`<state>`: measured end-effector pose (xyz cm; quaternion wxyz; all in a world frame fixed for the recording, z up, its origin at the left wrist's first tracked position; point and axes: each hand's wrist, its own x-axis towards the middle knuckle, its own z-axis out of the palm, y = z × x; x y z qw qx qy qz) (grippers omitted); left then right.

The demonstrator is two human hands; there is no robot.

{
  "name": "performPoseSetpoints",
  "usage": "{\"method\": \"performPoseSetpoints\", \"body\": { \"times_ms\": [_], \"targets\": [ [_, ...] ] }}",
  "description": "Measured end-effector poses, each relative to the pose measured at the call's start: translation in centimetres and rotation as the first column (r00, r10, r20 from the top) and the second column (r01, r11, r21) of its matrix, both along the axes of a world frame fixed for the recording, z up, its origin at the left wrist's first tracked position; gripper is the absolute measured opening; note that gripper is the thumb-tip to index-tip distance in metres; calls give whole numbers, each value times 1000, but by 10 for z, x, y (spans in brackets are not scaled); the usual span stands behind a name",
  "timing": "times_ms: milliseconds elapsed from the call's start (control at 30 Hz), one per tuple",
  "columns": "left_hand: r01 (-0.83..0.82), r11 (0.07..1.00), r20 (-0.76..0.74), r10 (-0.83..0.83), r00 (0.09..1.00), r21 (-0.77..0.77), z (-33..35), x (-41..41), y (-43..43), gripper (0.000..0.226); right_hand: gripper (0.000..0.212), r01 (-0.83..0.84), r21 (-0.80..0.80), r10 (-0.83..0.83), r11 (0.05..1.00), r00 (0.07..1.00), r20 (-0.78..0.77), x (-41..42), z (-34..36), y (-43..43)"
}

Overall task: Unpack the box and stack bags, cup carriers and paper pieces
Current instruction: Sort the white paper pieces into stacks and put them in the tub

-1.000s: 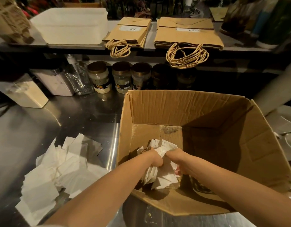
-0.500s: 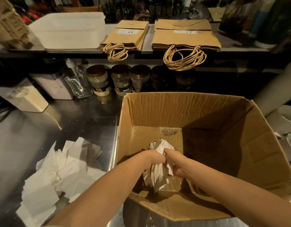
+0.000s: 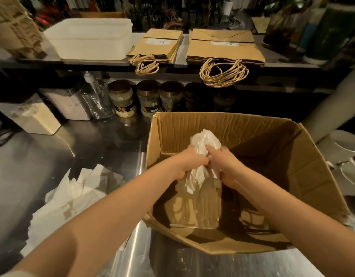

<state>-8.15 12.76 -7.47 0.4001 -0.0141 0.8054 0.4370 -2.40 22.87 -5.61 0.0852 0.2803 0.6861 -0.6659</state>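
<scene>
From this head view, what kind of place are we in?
Probably a cafe or takeaway prep counter: stainless steel worktop, stacks of handled kraft paper bags on the shelf, and a row of lidded jars beneath it.

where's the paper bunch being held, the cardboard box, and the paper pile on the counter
paper bunch (image 3: 205, 139), head view, crumpled top
cardboard box (image 3: 236, 126), head view, far inner wall
paper pile (image 3: 72, 198), head view, middle sheets

On the steel counter (image 3: 42, 156) a row of lidded jars (image 3: 148, 98) stands under the shelf (image 3: 184, 54), beside a clear pump bottle (image 3: 96, 98) and two containers of pale powder (image 3: 70, 105), while a white tub (image 3: 88, 39) sits on that shelf and what may be white dishes (image 3: 346, 144) lie at far right.
</scene>
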Motion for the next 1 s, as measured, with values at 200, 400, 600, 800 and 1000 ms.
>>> {"method": "performPoseSetpoints", "body": {
  "times_ms": [200,400,600,800,1000],
  "targets": [
    [4,997,-248,16,969,81,86,23,-47,75,24,-74,48,84,996,959,-270,13,67,-37],
    [0,1000,-361,7,933,19,137,50,-134,92,23,-204,61,212,977,912,-350,26,106,-107],
    [-113,989,-388,140,911,92,138,71,-239,63,46,-354,-180,277,918,894,-351,20,93,-198],
    [-150,986,-421,167,891,74,87,83,-301,75,56,-317,-117,274,941,918,-287,10,42,-264],
    [-56,878,-343,-126,931,-476,-5,91,-345,95,74,-411,367,392,834,911,129,27,-42,-273]
  ]
}}
